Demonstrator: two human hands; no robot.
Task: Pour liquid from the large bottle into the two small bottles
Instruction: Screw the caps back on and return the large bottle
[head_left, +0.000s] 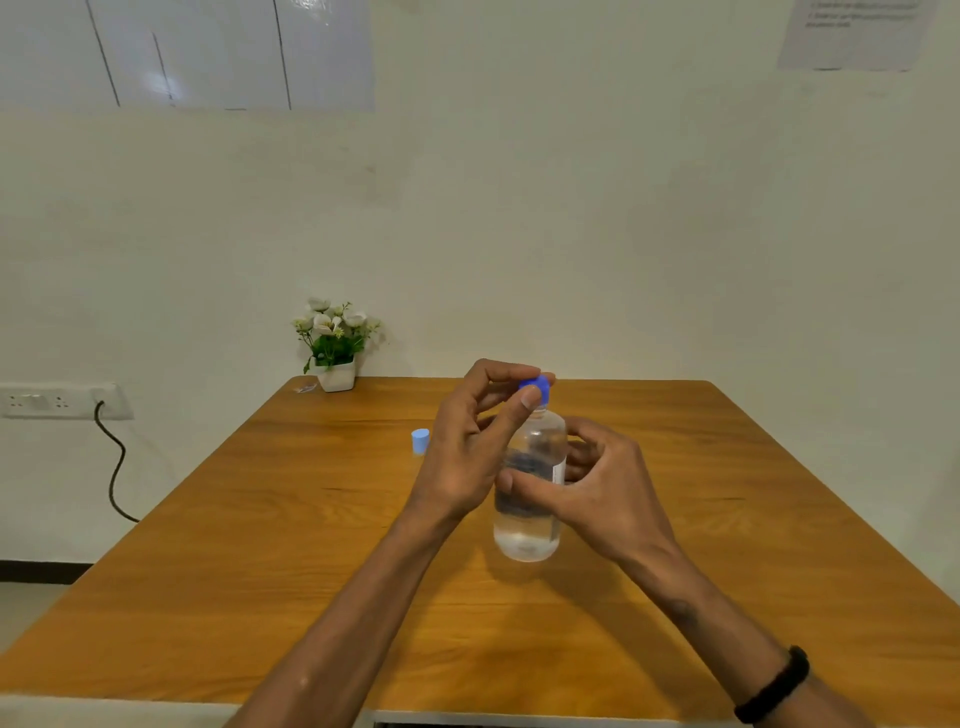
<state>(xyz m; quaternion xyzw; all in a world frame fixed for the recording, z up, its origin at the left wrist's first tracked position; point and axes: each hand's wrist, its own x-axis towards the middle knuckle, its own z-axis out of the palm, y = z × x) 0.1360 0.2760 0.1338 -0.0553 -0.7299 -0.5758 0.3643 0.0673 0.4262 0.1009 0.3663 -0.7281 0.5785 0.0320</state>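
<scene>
A large clear plastic bottle (530, 525) with a blue cap (535, 385) stands upright on the wooden table (260, 545), partly filled with clear liquid. My left hand (467, 452) reaches up beside it and pinches the blue cap between thumb and fingers. My right hand (597, 483) grips the bottle's body around its label. One small light-blue bottle or cap (420, 441) stands on the table just left of my left hand, partly hidden by it. No other small bottle is in sight.
A white pot of white flowers (335, 345) sits at the table's far left corner against the wall. A wall socket with a black cable (111, 467) is to the left. My right wrist wears a black band (774, 686).
</scene>
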